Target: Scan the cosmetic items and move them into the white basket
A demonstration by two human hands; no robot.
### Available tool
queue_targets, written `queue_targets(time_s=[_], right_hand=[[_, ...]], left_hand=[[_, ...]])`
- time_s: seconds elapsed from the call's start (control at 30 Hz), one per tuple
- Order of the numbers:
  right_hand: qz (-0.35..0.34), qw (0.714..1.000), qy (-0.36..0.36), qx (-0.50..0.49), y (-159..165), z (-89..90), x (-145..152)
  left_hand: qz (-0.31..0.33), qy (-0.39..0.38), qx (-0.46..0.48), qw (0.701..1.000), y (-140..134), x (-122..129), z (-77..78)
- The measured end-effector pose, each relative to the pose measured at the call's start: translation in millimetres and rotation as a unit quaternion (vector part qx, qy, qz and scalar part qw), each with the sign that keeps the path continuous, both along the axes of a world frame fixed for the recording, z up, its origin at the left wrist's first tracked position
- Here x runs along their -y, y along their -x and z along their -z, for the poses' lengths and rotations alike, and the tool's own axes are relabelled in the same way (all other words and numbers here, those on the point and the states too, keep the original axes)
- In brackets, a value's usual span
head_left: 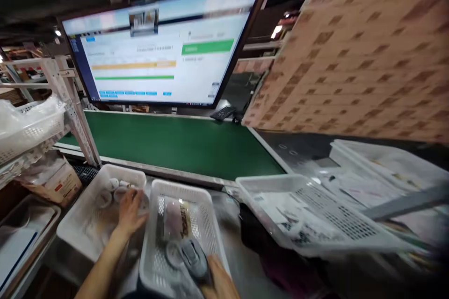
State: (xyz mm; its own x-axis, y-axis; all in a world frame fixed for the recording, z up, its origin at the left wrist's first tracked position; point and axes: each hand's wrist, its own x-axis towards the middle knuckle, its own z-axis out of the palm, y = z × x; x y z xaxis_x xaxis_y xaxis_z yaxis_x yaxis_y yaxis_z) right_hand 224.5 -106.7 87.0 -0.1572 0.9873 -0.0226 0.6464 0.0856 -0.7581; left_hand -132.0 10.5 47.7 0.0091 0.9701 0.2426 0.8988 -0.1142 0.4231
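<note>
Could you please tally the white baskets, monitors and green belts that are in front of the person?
White baskets: 3: left basket, middle basket, right basket
Monitors: 1: monitor
Green belts: 1: green belt
Total: 5

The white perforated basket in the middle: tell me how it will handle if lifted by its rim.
The white perforated basket looks like thin plastic with many holes, so probably light and slightly flexible. The packet lying loose inside may slide if it tilts. The right hand is at its near edge with a grey object; the left hand reaches into the neighbouring tray.
</note>
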Motion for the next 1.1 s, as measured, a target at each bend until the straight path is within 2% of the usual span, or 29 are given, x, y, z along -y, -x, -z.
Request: queue_targets(time_s=[0.1,0.17,0.27,0.37,0.47,0.57,0.67,0.73,0.83,0.9,0.97,1.1], right_hand=[[-0.019,0.993,0.082,0.086,34,-33.9,1],[-0.036,0.984,0.121,0.130,47,-53.0,-2],[-0.054,0.972,0.167,0.159,54,-63.7,-1],[-0.054,0.969,0.178,0.163,54,-57.8,10],[-0.033,0.972,0.170,0.156,54,-43.3,14],[-0.010,0.982,0.139,0.128,52,-24.9,8],[0.014,0.990,0.105,0.095,44,-3.2,5],[0.036,0.992,0.091,0.078,34,12.2,8],[0.071,0.992,0.084,0.064,20,32.5,16],[0.080,0.992,0.085,0.054,15,41.1,21],[0.075,0.992,0.094,0.047,15,44.1,24],[0.049,0.992,0.108,0.035,24,37.3,21]], left_hand=[[0.084,0.020,-0.022,0.996,-47,6,-6.3],[0.116,0.027,-0.005,0.993,-65,7,3.0],[0.142,0.022,0.019,0.989,-74,10,25.8],[0.168,0.022,0.017,0.985,-72,16,42.9],[0.186,0.038,-0.001,0.982,-73,20,50.4],[0.208,0.067,-0.032,0.975,-76,20,48.6],[0.221,0.103,-0.078,0.967,-71,5,34.0],[0.175,0.121,-0.091,0.973,-56,-18,16.2],[-0.018,0.150,-0.018,0.988,-13,-62,-14.2],[-0.140,0.172,0.041,0.974,19,-84,-27.5],[-0.199,0.196,0.073,0.958,42,-94,-30.1],[-0.210,0.191,0.145,0.948,60,-89,-18.1]])
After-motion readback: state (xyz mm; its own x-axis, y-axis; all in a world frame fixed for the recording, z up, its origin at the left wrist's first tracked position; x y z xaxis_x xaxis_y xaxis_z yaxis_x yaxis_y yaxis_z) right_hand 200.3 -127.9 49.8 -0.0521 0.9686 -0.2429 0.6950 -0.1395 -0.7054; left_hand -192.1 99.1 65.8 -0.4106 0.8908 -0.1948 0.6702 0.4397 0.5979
